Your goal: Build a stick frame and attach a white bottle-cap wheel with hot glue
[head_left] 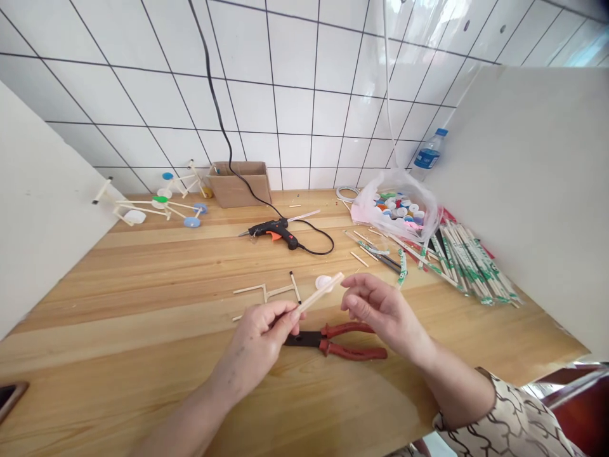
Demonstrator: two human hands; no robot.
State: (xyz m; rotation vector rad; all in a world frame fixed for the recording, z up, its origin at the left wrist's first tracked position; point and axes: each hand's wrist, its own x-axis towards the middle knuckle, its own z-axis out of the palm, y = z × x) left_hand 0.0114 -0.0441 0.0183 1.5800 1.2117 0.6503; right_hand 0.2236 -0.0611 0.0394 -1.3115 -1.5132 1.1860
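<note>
Pinched between thumb and fingers of the left hand [257, 336], a flat wooden stick [318, 293] is held above the table and points toward the right hand [385, 311]. That hand is half open and holds nothing, its fingertips [351, 285] just beside the stick's far end. Behind everything rises a white tile wall [290, 114], and a wooden table [143, 317] spreads below it between white side panels [518, 190]. Bundled paper-wrapped chopsticks [476, 266] lie at the right, near a plastic bag of bottle caps [394, 206]. Farther back sit a cardboard box [240, 184] and a hot glue gun [276, 233]. Two stick-and-cap wheeled models [147, 206] stand at the left. Red-handled pliers [352, 343] lie under the hands, beside a small stick frame [266, 292]. A white bottle cap [323, 282] shows just behind the stick.
</note>
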